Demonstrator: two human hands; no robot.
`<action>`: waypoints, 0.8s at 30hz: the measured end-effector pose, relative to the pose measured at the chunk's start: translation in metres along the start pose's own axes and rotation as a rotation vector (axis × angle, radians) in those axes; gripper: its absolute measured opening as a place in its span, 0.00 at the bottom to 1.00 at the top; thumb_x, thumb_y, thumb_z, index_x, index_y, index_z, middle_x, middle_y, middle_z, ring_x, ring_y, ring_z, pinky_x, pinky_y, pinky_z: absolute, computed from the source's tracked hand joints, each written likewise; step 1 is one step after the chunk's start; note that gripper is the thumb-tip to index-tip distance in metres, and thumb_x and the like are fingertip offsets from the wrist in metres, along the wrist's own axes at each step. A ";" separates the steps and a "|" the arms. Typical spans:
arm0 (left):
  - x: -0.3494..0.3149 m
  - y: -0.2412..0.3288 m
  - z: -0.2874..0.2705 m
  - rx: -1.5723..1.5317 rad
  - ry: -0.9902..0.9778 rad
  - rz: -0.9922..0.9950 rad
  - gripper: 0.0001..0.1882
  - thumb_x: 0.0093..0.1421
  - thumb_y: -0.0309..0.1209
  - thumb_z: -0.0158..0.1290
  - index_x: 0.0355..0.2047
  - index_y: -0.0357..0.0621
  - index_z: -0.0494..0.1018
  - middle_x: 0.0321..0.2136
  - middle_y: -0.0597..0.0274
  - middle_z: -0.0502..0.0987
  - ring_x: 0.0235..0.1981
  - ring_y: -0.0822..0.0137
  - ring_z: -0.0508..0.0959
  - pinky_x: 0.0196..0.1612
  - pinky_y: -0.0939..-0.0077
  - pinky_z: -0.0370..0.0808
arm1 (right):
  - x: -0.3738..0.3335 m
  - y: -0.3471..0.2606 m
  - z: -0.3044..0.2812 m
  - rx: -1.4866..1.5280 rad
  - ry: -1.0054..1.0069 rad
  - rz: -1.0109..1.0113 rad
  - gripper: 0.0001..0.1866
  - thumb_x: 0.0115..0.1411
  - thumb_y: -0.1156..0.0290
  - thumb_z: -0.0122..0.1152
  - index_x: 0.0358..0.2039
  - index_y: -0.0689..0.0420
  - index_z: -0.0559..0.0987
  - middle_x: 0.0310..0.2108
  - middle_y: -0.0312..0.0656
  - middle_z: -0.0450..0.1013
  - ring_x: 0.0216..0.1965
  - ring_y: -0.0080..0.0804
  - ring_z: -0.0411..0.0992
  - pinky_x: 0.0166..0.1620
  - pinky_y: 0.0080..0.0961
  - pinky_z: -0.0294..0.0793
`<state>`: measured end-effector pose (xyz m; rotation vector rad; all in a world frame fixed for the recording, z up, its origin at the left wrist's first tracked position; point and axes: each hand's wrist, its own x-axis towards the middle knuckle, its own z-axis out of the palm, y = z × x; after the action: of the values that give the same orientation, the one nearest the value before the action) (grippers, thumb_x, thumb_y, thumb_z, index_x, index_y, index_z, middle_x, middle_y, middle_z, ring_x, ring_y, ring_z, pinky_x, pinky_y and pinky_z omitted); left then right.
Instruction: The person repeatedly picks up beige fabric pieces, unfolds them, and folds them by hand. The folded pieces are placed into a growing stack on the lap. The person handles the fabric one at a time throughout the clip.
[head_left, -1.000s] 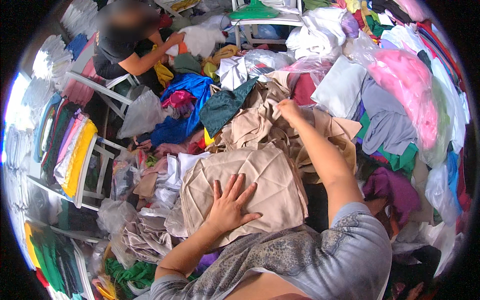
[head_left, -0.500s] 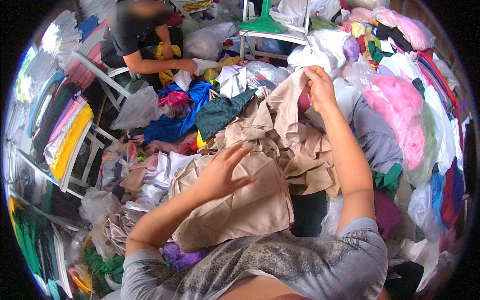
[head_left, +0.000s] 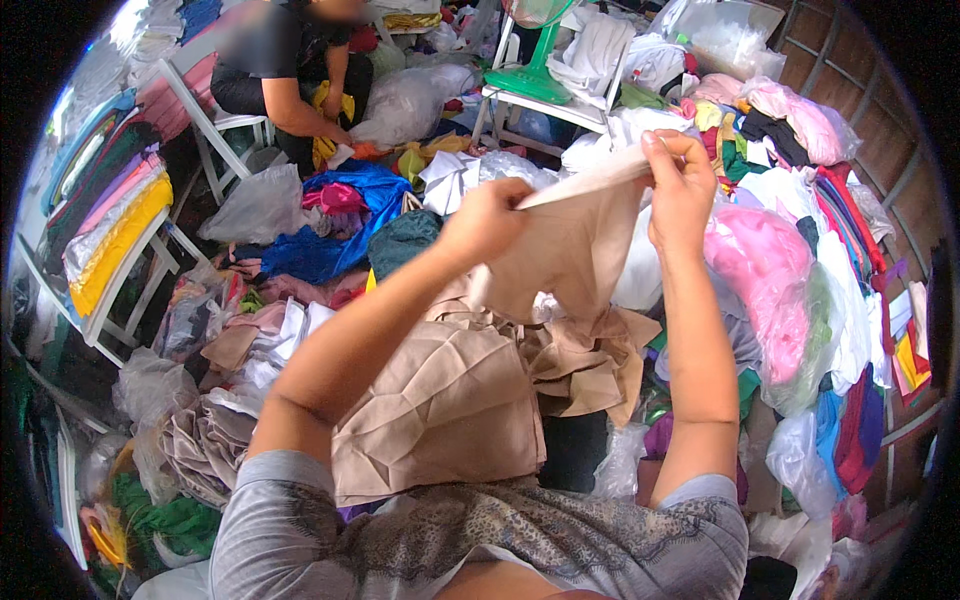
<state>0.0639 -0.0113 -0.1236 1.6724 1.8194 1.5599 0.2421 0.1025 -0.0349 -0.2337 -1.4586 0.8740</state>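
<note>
Both hands are closed on one beige cotton cloth piece: the left hand pinches one top corner, the right hand the other, so it hangs open above the folded beige cloth stack for checking.

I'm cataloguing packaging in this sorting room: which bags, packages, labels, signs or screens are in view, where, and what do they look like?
No labels, signs or screens show.
Clear plastic bag: top right, crumpled, pale contents.
Grey translucent bag: left of the blue cloth, slumped.
Clear bag of pink cloth: right of the right hand, bulging.
Clear bag: beside the seated person, rounded.
</note>
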 end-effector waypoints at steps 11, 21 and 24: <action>0.019 -0.006 -0.171 -0.165 -0.182 -0.384 0.22 0.65 0.43 0.58 0.50 0.38 0.76 0.38 0.63 0.81 0.35 0.72 0.81 0.38 0.76 0.78 | 0.026 0.003 -0.015 0.149 -0.229 0.512 0.11 0.60 0.68 0.69 0.35 0.58 0.75 0.28 0.39 0.76 0.27 0.24 0.78 0.34 0.23 0.83; 0.019 0.028 -0.201 -0.390 -0.159 -0.478 0.28 0.64 0.46 0.60 0.54 0.36 0.74 0.46 0.60 0.80 0.43 0.73 0.81 0.43 0.78 0.81 | 0.029 -0.014 -0.005 -0.080 -0.376 0.431 0.13 0.60 0.71 0.67 0.43 0.62 0.78 0.28 0.37 0.76 0.26 0.20 0.76 0.32 0.18 0.81; 0.020 0.025 -0.207 -0.366 -0.240 -0.415 0.24 0.64 0.42 0.60 0.53 0.38 0.75 0.45 0.63 0.81 0.42 0.75 0.81 0.43 0.80 0.80 | 0.036 -0.012 -0.007 -0.126 -0.346 0.434 0.12 0.59 0.67 0.69 0.38 0.61 0.80 0.24 0.34 0.74 0.20 0.18 0.73 0.27 0.17 0.80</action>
<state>-0.0809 -0.1101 -0.0091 1.1689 1.5225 1.3438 0.2482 0.1195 -0.0014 -0.5282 -1.8234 1.2168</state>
